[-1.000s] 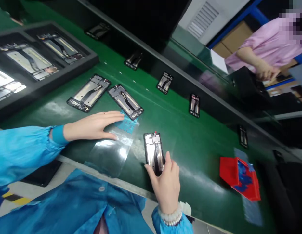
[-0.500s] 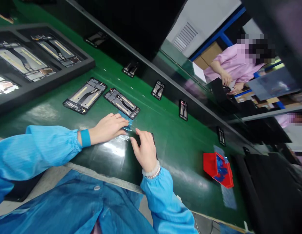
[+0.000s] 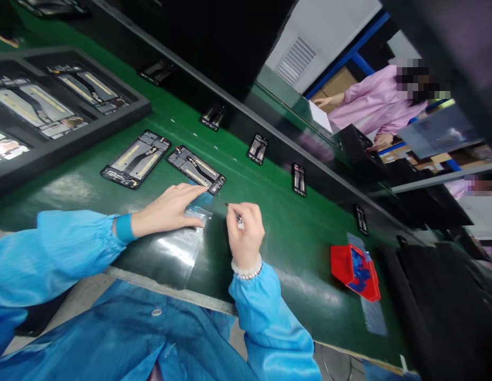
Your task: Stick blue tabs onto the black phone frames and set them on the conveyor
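I see my left hand [image 3: 166,211] flat, fingers pressing the clear film [image 3: 178,246] on the green tabletop [image 3: 293,248]. Right hand [image 3: 246,235] just beside, pinching a small dark part, unclear what. Beyond: phone frame [image 3: 196,169] touching film's far end.

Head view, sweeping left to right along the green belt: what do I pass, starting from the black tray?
Black tray → first phone frame → second phone frame → left hand on the clear film → right hand → small phone frame → red bin.
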### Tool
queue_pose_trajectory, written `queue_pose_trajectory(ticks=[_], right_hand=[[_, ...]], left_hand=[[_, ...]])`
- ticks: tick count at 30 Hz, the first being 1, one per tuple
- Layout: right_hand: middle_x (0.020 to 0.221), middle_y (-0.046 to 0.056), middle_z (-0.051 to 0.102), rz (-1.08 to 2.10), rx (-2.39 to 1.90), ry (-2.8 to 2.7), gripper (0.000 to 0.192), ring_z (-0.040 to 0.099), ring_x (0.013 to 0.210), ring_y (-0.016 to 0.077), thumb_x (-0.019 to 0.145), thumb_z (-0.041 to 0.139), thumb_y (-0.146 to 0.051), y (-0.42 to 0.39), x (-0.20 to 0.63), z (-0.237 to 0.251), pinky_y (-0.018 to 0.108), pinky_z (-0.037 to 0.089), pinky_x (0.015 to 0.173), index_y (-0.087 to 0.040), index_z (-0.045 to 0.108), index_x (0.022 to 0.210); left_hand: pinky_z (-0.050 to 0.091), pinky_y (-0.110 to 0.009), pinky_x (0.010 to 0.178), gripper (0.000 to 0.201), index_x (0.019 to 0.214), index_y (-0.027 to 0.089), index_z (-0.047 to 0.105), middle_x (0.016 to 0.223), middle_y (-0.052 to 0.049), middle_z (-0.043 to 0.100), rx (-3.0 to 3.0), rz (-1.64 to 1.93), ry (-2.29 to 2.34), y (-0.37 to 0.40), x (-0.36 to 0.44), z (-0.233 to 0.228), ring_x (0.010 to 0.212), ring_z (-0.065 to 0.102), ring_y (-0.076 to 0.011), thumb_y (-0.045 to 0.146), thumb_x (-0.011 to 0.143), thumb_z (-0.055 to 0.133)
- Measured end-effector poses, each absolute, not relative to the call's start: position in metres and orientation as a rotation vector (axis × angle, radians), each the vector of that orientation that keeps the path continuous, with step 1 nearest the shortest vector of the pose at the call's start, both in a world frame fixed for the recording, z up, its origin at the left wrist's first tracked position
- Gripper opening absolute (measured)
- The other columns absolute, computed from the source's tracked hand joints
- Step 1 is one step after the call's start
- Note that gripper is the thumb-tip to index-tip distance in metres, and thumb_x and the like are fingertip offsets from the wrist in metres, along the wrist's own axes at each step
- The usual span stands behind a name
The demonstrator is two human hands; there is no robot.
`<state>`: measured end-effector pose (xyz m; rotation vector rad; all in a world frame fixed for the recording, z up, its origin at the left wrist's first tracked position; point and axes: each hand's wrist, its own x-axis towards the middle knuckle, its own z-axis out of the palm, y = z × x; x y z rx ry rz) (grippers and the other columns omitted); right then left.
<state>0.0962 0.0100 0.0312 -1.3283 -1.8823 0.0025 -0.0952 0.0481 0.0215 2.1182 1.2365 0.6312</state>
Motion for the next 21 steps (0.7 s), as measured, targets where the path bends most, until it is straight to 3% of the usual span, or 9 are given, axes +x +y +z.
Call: queue_pose_trajectory(ticks=[2, 4, 7, 12, 21], right_hand=[[0.081, 0.003, 0.063, -0.031, -1.231, -1.842, 0.013, 0.060, 0.080, 0.0139, 0.087, 0.055, -0.014, -0.008, 0.104, 0.037, 0.029, 0.048, 0.073, -0.022, 0.065, 0.094], [0.079, 0.001, 0.065, -0.128, -1.130, -1.893, 0.020, 0.060, 0.077, 0.0132, 0.084, 0.059, -0.010, -0.026, 0.108, 0.040, 0.029, 0.046, 0.069, -0.024, 0.063, 0.098], [0.076, 0.000, 0.067, -0.235, -1.055, -1.959, 0.023, 0.062, 0.072, 0.0118, 0.082, 0.062, -0.009, -0.043, 0.110, 0.038, 0.028, 0.044, 0.066, -0.023, 0.062, 0.099], [0.078, 0.001, 0.070, -0.237, -1.114, -1.919, 0.021, 0.063, 0.071, 0.0119, 0.082, 0.062, -0.008, -0.052, 0.112, 0.029, 0.029, 0.044, 0.067, -0.021, 0.063, 0.099], [0.080, 0.002, 0.071, -0.112, -1.230, -1.737, 0.021, 0.066, 0.072, 0.0130, 0.083, 0.060, -0.011, -0.061, 0.108, 0.022, 0.028, 0.049, 0.067, -0.023, 0.064, 0.099]], left_hand=[[0.043, -0.036, 0.091, 0.048, 0.115, 0.018, 0.064, 0.116, -0.009, 0.067, 1.754, 0.703, 1.164, 0.037, -0.090, 0.031, 0.103, 0.059, -0.0254, 0.050, 0.080, 0.058], [0.049, -0.030, 0.073, 0.040, 0.099, 0.018, 0.072, 0.091, -0.006, 0.072, 1.339, 0.661, 1.035, 0.025, -0.080, 0.038, 0.078, 0.062, -0.0188, 0.051, 0.083, 0.055], [0.046, -0.023, 0.058, 0.034, 0.090, 0.018, 0.076, 0.076, -0.004, 0.071, 0.892, 0.613, 0.873, 0.011, -0.064, 0.043, 0.060, 0.055, -0.0107, 0.047, 0.073, 0.070], [0.047, -0.018, 0.056, 0.030, 0.084, 0.019, 0.077, 0.068, -0.001, 0.068, 0.608, 0.655, 0.774, 0.002, -0.050, 0.049, 0.057, 0.055, -0.0070, 0.034, 0.059, 0.085], [0.052, -0.018, 0.058, 0.022, 0.080, 0.018, 0.077, 0.066, -0.001, 0.070, 0.554, 0.663, 0.852, -0.001, -0.043, 0.047, 0.058, 0.061, -0.0081, 0.020, 0.060, 0.084]])
